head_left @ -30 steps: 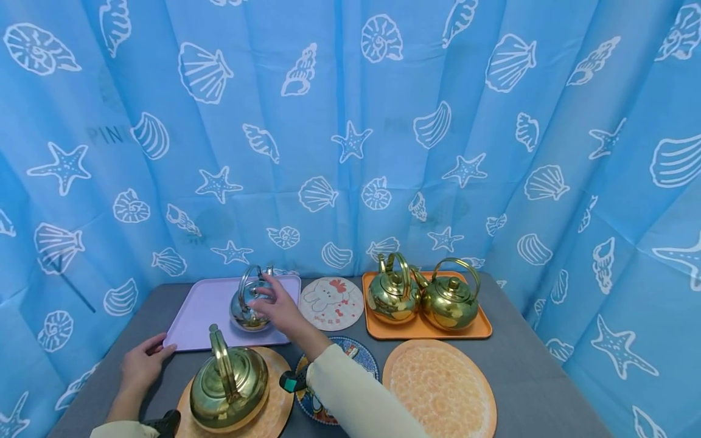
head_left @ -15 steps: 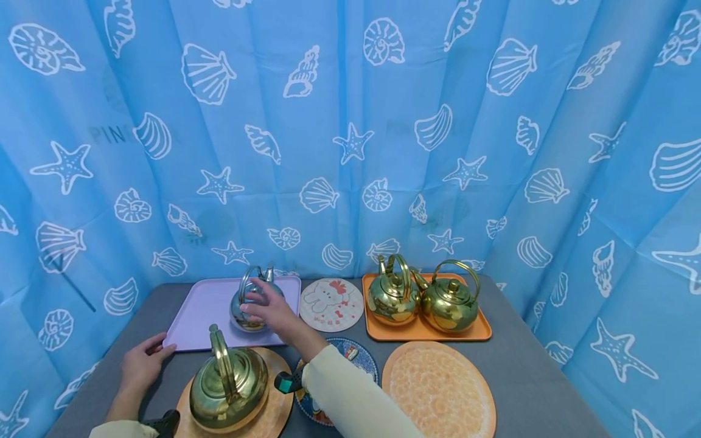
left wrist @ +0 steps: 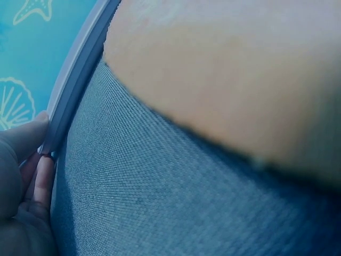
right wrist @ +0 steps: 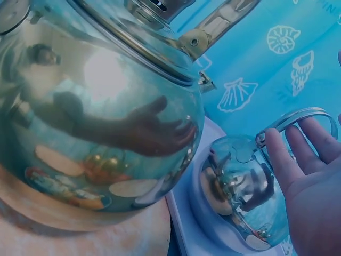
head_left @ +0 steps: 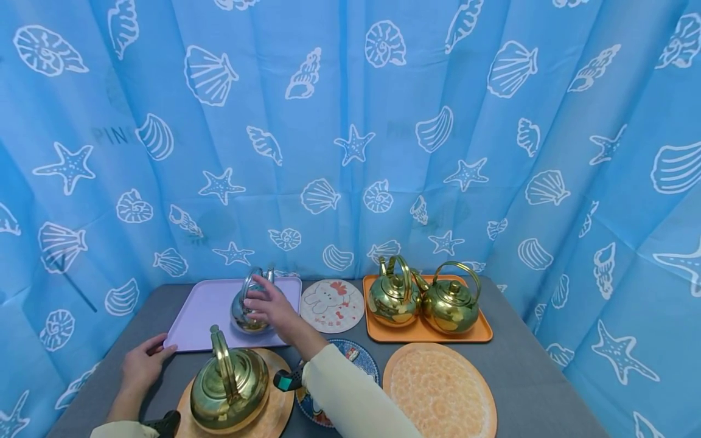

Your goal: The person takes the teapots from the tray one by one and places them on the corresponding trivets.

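My left hand (head_left: 141,365) pinches the near-left corner of a lilac tray (head_left: 202,307); the left wrist view shows the thumb on top of the tray's edge (left wrist: 72,80) and fingers below it. On that tray stands a small shiny silver kettle (head_left: 241,313) with an arched handle. My right hand (head_left: 276,310) is beside this kettle on its right, partly covering it, with fingers extended. In the right wrist view those fingers (right wrist: 277,149) overlap the kettle's handle (right wrist: 306,112) and are not curled round it.
A large gold kettle (head_left: 219,389) stands on a round wood-toned mat (head_left: 282,404) in front. Two gold kettles (head_left: 451,310) sit on an orange tray (head_left: 375,331). Also there are a rabbit-print round mat (head_left: 331,304), a blue patterned plate (head_left: 364,362) and another round mat (head_left: 440,389).
My right hand has shifted slightly left, and its fingers are more spread beside the silver kettle. The left hand stays at the tray corner. The head view has tilted a little.
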### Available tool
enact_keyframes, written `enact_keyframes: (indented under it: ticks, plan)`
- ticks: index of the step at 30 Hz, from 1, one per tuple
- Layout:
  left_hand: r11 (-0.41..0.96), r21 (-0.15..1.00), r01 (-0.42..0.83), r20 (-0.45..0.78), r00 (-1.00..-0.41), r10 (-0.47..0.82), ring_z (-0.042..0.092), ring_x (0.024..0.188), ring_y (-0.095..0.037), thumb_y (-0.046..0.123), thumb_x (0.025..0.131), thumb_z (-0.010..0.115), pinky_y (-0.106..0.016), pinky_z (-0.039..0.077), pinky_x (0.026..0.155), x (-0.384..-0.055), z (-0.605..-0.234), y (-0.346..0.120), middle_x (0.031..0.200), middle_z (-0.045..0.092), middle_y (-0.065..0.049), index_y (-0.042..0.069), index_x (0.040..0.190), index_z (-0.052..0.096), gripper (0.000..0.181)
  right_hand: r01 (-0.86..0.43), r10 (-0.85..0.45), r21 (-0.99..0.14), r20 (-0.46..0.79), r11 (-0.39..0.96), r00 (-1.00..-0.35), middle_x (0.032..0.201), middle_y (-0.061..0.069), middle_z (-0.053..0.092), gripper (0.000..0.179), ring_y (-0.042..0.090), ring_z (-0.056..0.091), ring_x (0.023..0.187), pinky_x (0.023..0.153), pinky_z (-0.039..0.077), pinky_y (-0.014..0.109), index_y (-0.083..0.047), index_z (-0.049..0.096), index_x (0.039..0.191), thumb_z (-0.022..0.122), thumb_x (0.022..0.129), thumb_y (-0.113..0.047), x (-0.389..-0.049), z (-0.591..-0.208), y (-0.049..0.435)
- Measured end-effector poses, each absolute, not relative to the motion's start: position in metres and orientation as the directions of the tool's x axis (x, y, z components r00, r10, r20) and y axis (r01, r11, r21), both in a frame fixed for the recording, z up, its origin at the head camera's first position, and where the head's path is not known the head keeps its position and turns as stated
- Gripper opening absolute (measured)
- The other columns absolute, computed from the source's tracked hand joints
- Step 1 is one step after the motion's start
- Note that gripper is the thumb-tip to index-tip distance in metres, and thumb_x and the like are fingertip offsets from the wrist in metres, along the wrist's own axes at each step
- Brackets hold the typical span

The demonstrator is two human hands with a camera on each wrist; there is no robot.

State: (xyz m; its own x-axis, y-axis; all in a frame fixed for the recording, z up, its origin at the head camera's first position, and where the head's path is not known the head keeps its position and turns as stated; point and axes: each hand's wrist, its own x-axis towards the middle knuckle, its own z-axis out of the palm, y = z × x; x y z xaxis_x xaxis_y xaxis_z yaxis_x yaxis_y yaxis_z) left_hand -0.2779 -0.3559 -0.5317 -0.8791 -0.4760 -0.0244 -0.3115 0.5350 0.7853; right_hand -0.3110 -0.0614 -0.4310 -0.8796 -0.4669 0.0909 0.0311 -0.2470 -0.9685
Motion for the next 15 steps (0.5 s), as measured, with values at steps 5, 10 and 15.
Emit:
enact_keyframes:
  ticks: [5,10,15]
  plan:
    - [0.531,0.788,-0.311,-0.025,-0.879,-0.477,0.044,0.121,-0.048,0.021,0.096,0.063,-0.061,0.036,0.100,-0.278,-0.532,-0.356,0.133,0.046,-0.035,-0.009,0.138,0.045,0.055,0.040,-0.462,-0.966,0.086,-0.256,-0.883,0.128,0.016,0.054,0.057,0.039,0.055,0.116,0.091,0.050,0.049,-0.009,0.037,0.149,0.059,0.096,-0.008,-0.311,-0.430,-0.055]
    - [0.523,0.792,-0.315,-0.028,-0.874,-0.485,0.044,0.120,-0.048,0.020,0.096,0.064,-0.061,0.036,0.100,-0.278,-0.531,-0.355,0.133,0.046,-0.035,-0.009,0.138,0.046,0.054,0.054,-0.472,-0.960,0.086,-0.275,-0.877,0.125,0.016,0.051,0.058,0.031,0.057,0.113,0.087,0.052,0.052,-0.009,0.037,0.149,0.060,0.096,-0.011,-0.311,-0.430,-0.049]
    - [0.528,0.791,-0.309,-0.016,-0.874,-0.486,0.045,0.119,-0.047,0.020,0.096,0.064,-0.060,0.037,0.099,-0.278,-0.532,-0.355,0.132,0.047,-0.034,-0.010,0.137,0.047,0.053,0.057,-0.484,-0.960,0.086,-0.273,-0.871,0.115,0.012,0.056,0.057,0.027,0.060,0.106,0.084,0.053,0.052,-0.010,0.039,0.148,0.060,0.096,-0.010,-0.313,-0.432,-0.042]
